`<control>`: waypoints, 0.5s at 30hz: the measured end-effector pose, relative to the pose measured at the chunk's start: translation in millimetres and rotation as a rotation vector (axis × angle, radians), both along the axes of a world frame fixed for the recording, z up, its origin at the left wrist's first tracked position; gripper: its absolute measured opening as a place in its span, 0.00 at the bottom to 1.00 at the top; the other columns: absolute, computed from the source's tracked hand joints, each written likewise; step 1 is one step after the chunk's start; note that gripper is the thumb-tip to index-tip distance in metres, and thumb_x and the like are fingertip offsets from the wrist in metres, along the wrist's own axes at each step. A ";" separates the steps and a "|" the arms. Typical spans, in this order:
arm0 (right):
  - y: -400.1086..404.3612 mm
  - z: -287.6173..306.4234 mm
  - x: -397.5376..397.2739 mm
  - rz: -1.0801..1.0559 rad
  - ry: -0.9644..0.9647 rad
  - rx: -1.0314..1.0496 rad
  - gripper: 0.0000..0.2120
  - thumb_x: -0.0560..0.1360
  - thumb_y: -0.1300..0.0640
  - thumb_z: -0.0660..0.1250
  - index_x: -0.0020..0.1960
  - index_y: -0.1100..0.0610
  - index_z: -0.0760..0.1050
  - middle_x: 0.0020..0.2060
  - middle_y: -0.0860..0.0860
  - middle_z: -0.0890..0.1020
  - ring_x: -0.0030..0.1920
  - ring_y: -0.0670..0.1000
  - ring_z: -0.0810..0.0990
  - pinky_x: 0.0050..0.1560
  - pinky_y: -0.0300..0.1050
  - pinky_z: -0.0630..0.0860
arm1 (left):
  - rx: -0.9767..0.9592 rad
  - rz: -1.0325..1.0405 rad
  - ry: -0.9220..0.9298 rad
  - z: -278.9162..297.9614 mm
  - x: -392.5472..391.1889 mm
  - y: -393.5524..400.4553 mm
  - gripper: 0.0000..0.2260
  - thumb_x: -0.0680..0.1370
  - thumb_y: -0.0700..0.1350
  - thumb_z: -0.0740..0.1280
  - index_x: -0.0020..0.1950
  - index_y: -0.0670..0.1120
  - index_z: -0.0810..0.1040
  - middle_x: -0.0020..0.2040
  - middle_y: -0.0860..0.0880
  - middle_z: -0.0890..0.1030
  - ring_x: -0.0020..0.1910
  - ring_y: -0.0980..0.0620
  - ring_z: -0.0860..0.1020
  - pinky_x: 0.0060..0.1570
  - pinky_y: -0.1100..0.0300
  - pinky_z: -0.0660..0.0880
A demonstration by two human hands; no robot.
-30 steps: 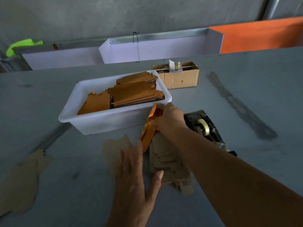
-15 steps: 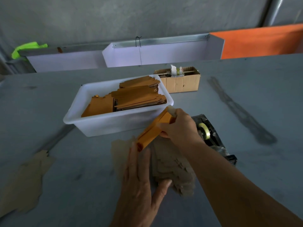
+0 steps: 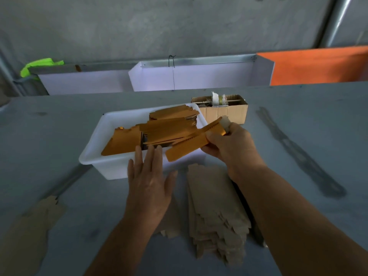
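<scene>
My right hand grips a folded orange cardboard piece by its right end and holds it over the front right corner of the white plastic bin. The bin holds several flat orange cardboard pieces. My left hand hovers flat with straight fingers in front of the bin and holds nothing. A stack of flat brown cardboard blanks lies on the grey table under my right forearm.
A small open cardboard box stands behind the bin at the right. White trays and an orange panel line the back edge. A loose brown cardboard sheet lies at the front left. A dark streak marks the table at right.
My right hand has lifted the orange piece from the brown stack up and away to the bin's corner. My left hand has come off the stack and risen toward the bin.
</scene>
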State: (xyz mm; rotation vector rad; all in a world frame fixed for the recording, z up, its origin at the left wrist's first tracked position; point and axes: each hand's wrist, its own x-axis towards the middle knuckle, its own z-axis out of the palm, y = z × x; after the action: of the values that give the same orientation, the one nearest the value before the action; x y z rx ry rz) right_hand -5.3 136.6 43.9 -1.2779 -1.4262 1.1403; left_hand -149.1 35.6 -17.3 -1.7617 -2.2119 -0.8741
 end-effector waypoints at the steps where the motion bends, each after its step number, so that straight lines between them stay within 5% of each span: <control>1: 0.0 -2.2 -2.4 0.027 -0.018 -0.007 0.03 0.74 0.61 0.67 0.42 0.56 0.73 0.44 0.60 0.82 0.48 0.59 0.82 0.53 0.57 0.79 | 0.040 -0.018 -0.089 3.2 -0.7 3.6 0.29 0.76 0.47 0.66 0.73 0.37 0.64 0.73 0.36 0.66 0.74 0.34 0.61 0.68 0.32 0.62; 5: 2.9 -9.4 -10.8 0.083 0.060 -0.077 0.10 0.73 0.64 0.68 0.54 0.64 0.74 0.50 0.63 0.81 0.49 0.59 0.82 0.50 0.55 0.81 | 0.104 -0.015 -0.032 2.8 -3.2 6.1 0.32 0.72 0.42 0.74 0.73 0.39 0.66 0.69 0.37 0.72 0.70 0.35 0.68 0.64 0.34 0.68; 9: 3.6 -11.0 -13.9 0.100 -0.046 -0.067 0.04 0.73 0.61 0.69 0.44 0.57 0.73 0.43 0.59 0.83 0.46 0.58 0.83 0.51 0.57 0.80 | -0.024 0.021 0.033 0.4 -4.5 5.2 0.30 0.76 0.46 0.71 0.75 0.44 0.64 0.74 0.41 0.65 0.76 0.41 0.59 0.69 0.41 0.66; 15: -3.3 -15.7 -13.7 0.129 -0.007 -0.089 0.07 0.74 0.59 0.69 0.49 0.58 0.71 0.44 0.57 0.82 0.42 0.54 0.85 0.46 0.53 0.82 | 0.008 -0.006 -0.002 2.9 -14.4 5.2 0.30 0.68 0.34 0.76 0.68 0.35 0.71 0.63 0.36 0.76 0.66 0.34 0.72 0.62 0.36 0.71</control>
State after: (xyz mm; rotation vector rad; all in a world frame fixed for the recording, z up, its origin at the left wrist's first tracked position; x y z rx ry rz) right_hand -19.0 133.3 28.2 -1.2666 -1.4950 1.2995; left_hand -163.5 40.7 -14.4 -1.7656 -2.2025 -0.8857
